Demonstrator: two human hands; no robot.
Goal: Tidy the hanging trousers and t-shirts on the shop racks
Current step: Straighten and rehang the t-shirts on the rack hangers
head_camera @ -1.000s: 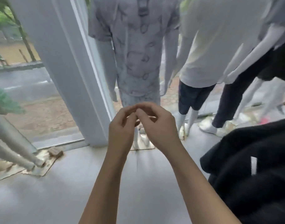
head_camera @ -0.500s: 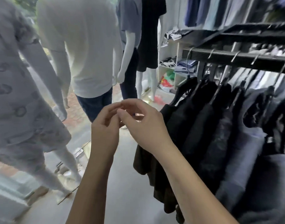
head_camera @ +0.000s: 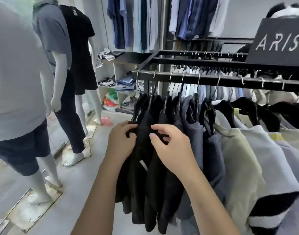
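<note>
Left hand [head_camera: 121, 142], right hand [head_camera: 173, 147] — both grip black garment [head_camera: 142, 150].

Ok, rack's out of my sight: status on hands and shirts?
Left hand and right hand both grip black shirts at rail end. Shirts hanging, bunched. Mannequin close on left, not touching.

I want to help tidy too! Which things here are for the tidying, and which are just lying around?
For the job: left hand and right hand, both holding the black clothes; rack rail.
Just around: mannequins; red bag; sign.
</note>
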